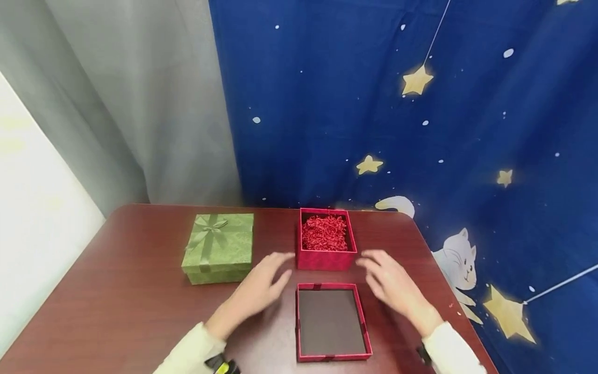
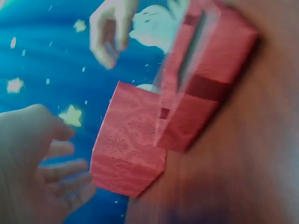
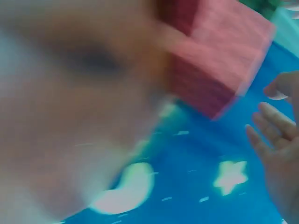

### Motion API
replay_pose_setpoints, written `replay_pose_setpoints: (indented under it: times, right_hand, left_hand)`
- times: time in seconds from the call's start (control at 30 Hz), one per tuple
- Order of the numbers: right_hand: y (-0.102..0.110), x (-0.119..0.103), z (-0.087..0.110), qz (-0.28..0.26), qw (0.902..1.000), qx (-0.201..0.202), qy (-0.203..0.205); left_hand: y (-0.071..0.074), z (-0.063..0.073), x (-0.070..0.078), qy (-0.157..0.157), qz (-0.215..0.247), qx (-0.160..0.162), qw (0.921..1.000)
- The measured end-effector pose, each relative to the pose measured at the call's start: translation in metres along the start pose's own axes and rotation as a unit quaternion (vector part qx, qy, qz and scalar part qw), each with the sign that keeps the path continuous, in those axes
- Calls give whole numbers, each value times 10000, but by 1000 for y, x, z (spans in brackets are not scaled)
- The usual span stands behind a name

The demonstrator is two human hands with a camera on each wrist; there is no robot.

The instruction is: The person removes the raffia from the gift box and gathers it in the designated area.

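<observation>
A red gift box [image 1: 326, 259], open at the top and filled with red shredded paper [image 1: 324, 233], stands near the back of the table. Its red lid [image 1: 368, 347] lies upside down in front of it, dark inside facing up. My left hand [image 1: 259, 283] is by the box's left side, fingers loosely extended and holding nothing. On the right side is my right hand [image 1: 391, 280], fingers slightly bent and also holding nothing. In the right wrist view a gap separates the right hand [image 3: 280, 135] from the box [image 3: 229, 51]. Whether the left fingertips touch the box I cannot tell.
A closed green gift box [image 1: 229, 246] with a ribbon bow sits left of the red box. Behind the dark red-brown table [image 1: 117, 291] hang a grey curtain [image 1: 182, 104] and a blue curtain [image 1: 317, 114] with stars. The table's right edge runs near the right forearm.
</observation>
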State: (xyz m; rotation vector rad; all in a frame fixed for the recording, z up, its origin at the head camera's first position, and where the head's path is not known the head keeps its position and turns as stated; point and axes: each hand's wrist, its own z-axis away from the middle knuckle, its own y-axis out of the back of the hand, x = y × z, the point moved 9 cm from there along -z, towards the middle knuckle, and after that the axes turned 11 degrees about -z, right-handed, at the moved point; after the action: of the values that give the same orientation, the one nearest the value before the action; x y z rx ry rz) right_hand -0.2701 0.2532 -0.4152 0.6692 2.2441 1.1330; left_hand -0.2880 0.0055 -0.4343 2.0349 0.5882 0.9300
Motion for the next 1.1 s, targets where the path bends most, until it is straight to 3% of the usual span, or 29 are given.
replay_pose_setpoints:
  times: [0.1,0.17,0.27,0.37,0.57,0.7,0.83,0.97,1.1]
  right_hand:
    - [-12,19,-47,-268,9944,-451,-920]
    - [-36,32,-73,-523,9807,-996,-1597]
    - [-70,49,-95,-806,9508,-1699,-2461]
    - [-93,64,-105,-974,9259,-2040,-3028]
    - [-124,87,-113,-881,9079,-2408,-3317]
    - [-140,98,-114,-705,9090,-2373,-3352]
    - [-144,101,-120,-619,9272,-2035,-3084]
    - [-131,94,-126,-920,9489,-1593,-2566]
    - [-94,81,-139,-1314,9579,-1021,-2339]
  left_hand:
    - [-16,-31,-21,1005,384,-124,9941]
    - [-27,-45,-31,1352,443,-174,9897]
    - [-40,-58,-41,1466,452,-189,9880]
    - [-46,-66,-46,1352,412,-98,9899]
    - [-51,-83,-55,1341,634,-44,9889]
    - [-56,-89,-61,1380,647,-174,9882]
    - [-60,-92,-65,1490,624,-369,9862]
    - [-62,-93,-65,1459,594,-393,9867]
    - [-61,-91,-69,1473,575,-389,9867]
